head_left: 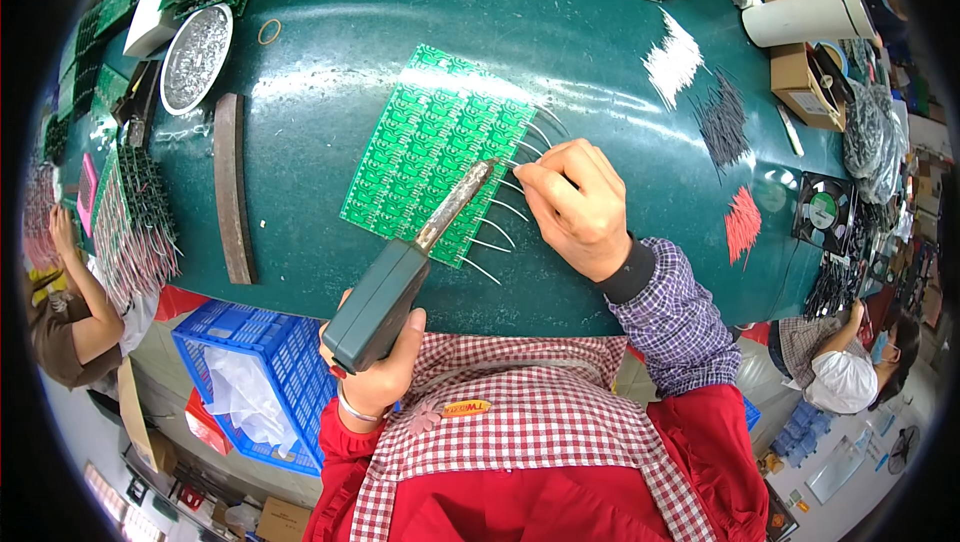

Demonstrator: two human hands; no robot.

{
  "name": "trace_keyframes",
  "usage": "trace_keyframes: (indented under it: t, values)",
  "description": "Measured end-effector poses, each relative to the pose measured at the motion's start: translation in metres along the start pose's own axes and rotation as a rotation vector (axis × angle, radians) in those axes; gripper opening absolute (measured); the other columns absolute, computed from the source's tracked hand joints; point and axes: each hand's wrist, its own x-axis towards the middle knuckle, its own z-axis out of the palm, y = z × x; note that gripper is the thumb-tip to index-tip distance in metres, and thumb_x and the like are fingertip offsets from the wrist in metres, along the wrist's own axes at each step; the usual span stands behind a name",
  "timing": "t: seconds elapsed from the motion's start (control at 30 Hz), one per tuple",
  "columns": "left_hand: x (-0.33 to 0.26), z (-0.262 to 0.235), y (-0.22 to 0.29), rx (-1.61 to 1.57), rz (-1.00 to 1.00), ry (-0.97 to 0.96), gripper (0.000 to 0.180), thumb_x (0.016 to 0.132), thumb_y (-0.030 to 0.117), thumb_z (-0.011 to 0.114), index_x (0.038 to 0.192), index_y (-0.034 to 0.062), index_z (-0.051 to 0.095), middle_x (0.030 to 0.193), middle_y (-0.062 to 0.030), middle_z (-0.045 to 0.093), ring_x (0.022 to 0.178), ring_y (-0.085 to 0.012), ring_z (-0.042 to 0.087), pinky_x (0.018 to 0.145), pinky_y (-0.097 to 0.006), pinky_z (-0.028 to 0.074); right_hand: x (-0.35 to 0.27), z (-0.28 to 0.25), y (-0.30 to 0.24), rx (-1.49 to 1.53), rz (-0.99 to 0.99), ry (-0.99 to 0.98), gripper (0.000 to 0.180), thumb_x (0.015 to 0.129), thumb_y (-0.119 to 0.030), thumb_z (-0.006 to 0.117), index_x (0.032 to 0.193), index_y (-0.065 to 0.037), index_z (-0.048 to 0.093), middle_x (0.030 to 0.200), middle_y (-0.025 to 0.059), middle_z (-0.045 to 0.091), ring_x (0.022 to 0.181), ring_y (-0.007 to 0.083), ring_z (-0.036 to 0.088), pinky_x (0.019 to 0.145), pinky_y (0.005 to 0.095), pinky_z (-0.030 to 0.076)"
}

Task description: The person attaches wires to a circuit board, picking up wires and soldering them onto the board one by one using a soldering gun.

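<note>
My left hand (388, 370) is closed around the dark green handle of a soldering iron (378, 304). Its worn metal barrel points up and right, and the tip sits at the right part of a green circuit board panel (405, 147). Close by that tip, my right hand (580, 204) pinches at the board's right edge, its fingertips on a thin white wire, mostly hidden by the fingers. Several other white wires (510, 208) curve out from the same edge, above and below my fingers. The board lies tilted on the green tabletop.
Piles of white wires (674, 60), black wires (722, 124) and red wires (742, 224) lie to the right. A brown bar (232, 192) and a white-rimmed bowl (197, 59) are at left. A small fan (824, 210) stands far right; a blue crate (250, 327) sits below the table edge.
</note>
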Motion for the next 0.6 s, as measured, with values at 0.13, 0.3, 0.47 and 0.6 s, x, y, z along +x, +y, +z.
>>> trace_keyframes:
  t: [0.13,0.3,0.47,0.6]
  values:
    - [0.0005,0.0000,0.0022,-0.093,-0.092,0.003,0.025,0.072,0.002,0.079,0.095,-0.0016,0.071,0.086,-0.0144,0.070,0.068,-0.0244,0.068,0.061,-0.032,0.052,-0.0002,-0.0006,-0.0004,0.003,0.007,-0.009,0.025,0.068,0.004,0.074,0.089,-0.007,0.065,0.075,0.0038,0.052,0.067,0.0216,0.054,0.059,0.0339,0.041]
    - [-0.0002,-0.0015,0.0020,-0.071,-0.066,-0.001,0.027,0.073,0.001,0.079,0.098,-0.0032,0.071,0.088,-0.0139,0.071,0.071,-0.0234,0.069,0.065,-0.032,0.054,0.0003,-0.0001,-0.0008,-0.001,0.004,0.002,0.025,0.068,0.004,0.074,0.088,-0.006,0.065,0.076,0.0039,0.053,0.068,0.0216,0.054,0.059,0.0339,0.041]
    - [-0.0044,-0.0039,0.0038,-0.113,-0.152,0.026,0.029,0.075,0.002,0.079,0.101,-0.0043,0.070,0.094,-0.0140,0.073,0.077,-0.0227,0.070,0.072,-0.032,0.055,0.0014,0.0007,-0.0038,0.006,0.020,0.020,0.023,0.068,0.004,0.074,0.087,-0.006,0.066,0.079,0.0048,0.056,0.071,0.0225,0.056,0.061,0.0342,0.043]
    - [-0.0067,-0.0068,0.0054,-0.114,-0.156,0.027,0.029,0.075,0.002,0.079,0.102,-0.0046,0.070,0.095,-0.0132,0.073,0.079,-0.0217,0.070,0.072,-0.033,0.055,0.0015,-0.0017,-0.0087,-0.010,-0.011,0.050,0.023,0.067,0.005,0.075,0.086,-0.005,0.066,0.082,0.0055,0.058,0.075,0.0241,0.059,0.066,0.0355,0.045]
